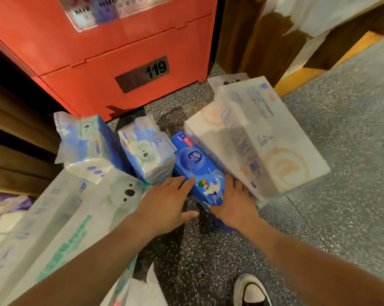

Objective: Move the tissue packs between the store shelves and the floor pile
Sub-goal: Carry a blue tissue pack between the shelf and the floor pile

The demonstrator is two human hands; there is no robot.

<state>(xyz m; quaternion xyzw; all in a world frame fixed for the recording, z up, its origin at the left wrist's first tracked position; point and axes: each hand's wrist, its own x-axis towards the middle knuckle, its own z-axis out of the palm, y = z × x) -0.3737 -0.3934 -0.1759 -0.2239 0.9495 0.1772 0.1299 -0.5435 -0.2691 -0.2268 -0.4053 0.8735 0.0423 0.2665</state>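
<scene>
A: Floor count?
B: I log one blue pack (197, 171), mid-pile, pressed between left hand (164, 202) and right hand (233, 199), fingers straight, gripping nothing. Koala packs (85, 149) (147, 155): two, left. White pack (259, 138): one, right.

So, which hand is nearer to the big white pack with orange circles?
Right. The right hand sits beside the white pack; the left hand is across the blue pack.

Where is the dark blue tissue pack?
Head view, centre: the dark blue tissue pack lies between the bear-print pack at left and the big white pack at right, with left hand and right hand on its near end.
</scene>
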